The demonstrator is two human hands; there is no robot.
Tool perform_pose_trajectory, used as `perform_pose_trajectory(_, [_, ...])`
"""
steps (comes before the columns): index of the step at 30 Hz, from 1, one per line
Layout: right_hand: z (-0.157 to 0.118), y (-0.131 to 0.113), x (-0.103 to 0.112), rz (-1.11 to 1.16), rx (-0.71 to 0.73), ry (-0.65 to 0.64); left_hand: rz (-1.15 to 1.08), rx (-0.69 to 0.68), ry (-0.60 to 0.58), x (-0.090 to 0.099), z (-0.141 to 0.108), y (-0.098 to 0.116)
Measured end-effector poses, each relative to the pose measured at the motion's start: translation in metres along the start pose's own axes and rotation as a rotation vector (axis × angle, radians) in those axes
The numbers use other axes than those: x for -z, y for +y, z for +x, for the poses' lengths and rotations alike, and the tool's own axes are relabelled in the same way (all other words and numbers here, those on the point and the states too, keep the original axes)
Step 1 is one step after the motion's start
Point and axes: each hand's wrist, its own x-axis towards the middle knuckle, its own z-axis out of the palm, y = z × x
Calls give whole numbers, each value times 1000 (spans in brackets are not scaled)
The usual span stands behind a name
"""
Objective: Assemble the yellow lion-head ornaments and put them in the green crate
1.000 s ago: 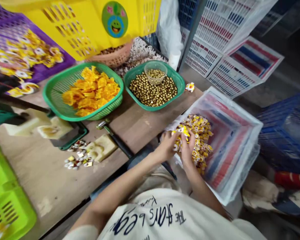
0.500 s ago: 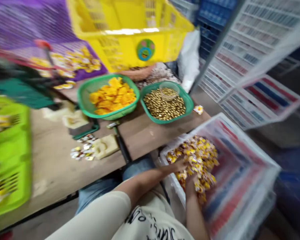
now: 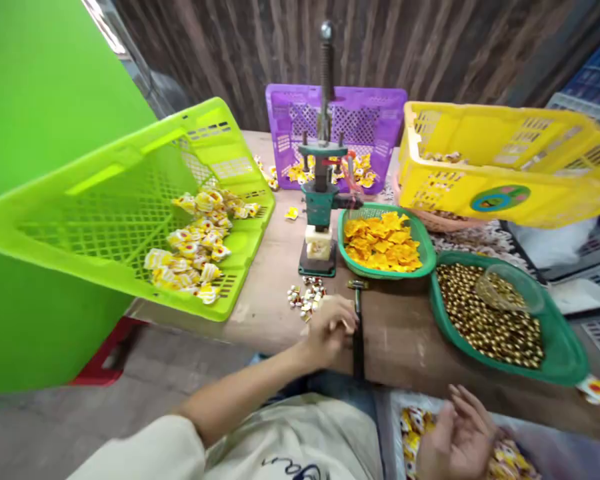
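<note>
My left hand (image 3: 331,328) is above the table's front edge, fingers curled; what it holds, if anything, is hidden. It lies beside a hammer (image 3: 359,327) with a black handle and just below a small pile of white and gold pieces (image 3: 307,297). My right hand (image 3: 457,437), palm up and half cupped with the thumb apart, shows nothing in it. Under it sits a lined crate (image 3: 396,433) of wrapped yellow-and-red pieces. A green hand press (image 3: 320,203) stands upright behind the pile, over a pale block.
Green baskets hold orange pieces (image 3: 383,243) and gold beads (image 3: 490,313), the latter with a clear cup. A lime crate (image 3: 105,180) of yellow-white pieces tilts at the left. Behind stand a purple crate (image 3: 337,100) and a yellow crate (image 3: 445,183).
The view has swung left to the press and lime crate. Both hands have come out of the wrapped pieces; the left is now over the table by the hammer, the right above the crate.
</note>
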Motion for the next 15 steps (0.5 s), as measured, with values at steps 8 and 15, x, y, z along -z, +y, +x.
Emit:
perform_pose_trajectory(8, [-28,-66,-107,185,262,-683,523,346,496,155,154,-83])
perform_pose_trajectory(15, [-55,-68,-135,250,251,-775,331,419,506,180,219,-112])
